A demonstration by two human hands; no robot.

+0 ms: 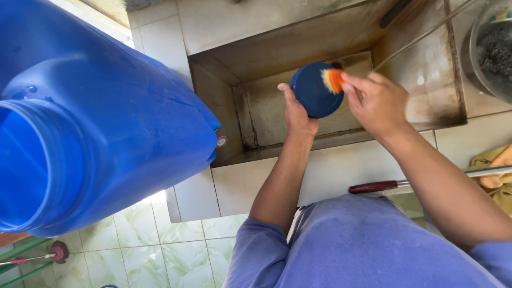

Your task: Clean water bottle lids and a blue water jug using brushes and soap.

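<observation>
While my left hand [296,114] is gripping the blue lid [316,89] over the sink [426,69], near its front edge, my right hand [376,101] is pinching an orange sponge [335,80] against it.

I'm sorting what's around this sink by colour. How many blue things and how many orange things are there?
Blue: 2, the large blue jug lying at the left and the round blue lid held by the left hand over the sink.
Orange: 1, the orange scrubbing sponge pressed on the lid by the right hand.
Total: 3
</observation>
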